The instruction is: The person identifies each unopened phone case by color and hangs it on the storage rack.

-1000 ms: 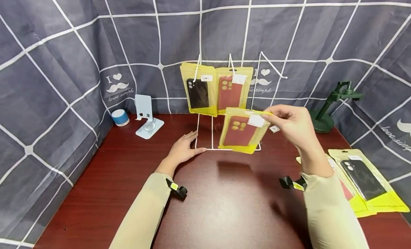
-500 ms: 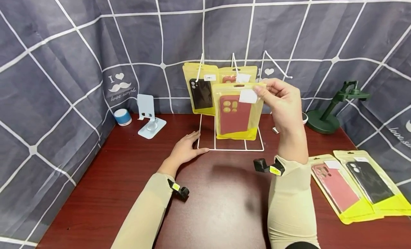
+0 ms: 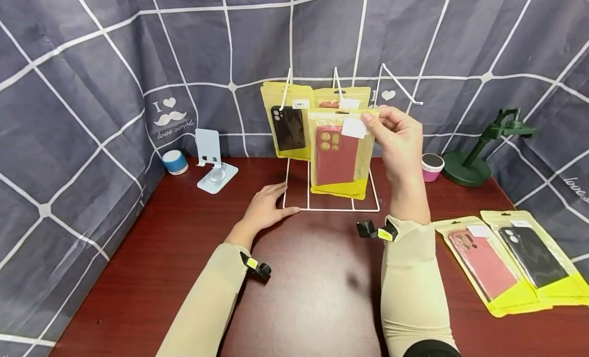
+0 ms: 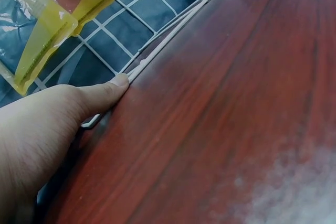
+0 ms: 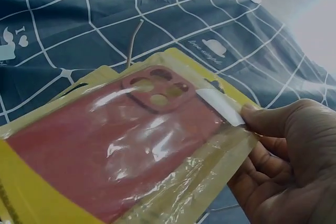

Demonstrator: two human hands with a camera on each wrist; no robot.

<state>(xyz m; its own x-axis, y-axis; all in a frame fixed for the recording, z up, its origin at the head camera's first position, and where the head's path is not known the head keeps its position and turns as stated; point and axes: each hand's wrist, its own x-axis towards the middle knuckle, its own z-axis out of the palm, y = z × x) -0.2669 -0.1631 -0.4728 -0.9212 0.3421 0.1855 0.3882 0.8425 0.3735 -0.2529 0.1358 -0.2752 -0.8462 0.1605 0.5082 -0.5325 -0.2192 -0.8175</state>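
My right hand [image 3: 391,134] pinches the top corner of a yellow packet with a red phone case [image 3: 338,155] and holds it upright in front of the white wire rack [image 3: 331,209]. In the right wrist view the thumb lies on the white label of this red case packet [image 5: 131,145]. Two packets hang on the rack: one with a black case [image 3: 287,127], and one with a red case [image 3: 340,97] mostly hidden behind the held packet. My left hand [image 3: 267,209] rests flat on the table, its thumb [image 4: 105,90] touching the rack's base wire [image 4: 173,35].
Two more packets lie on the table at the right, one red [image 3: 483,265] and one black [image 3: 534,254]. A pale blue phone stand [image 3: 211,162], a small blue speaker [image 3: 174,161], a pink pot [image 3: 432,166] and a green stand [image 3: 478,152] line the back. Grey checked cloth surrounds the red-brown table [image 3: 313,290].
My right hand has lifted the red case packet from low and tilted over the table up in front of the rack's hooks, now upright. The left hand has stayed at the rack's base.
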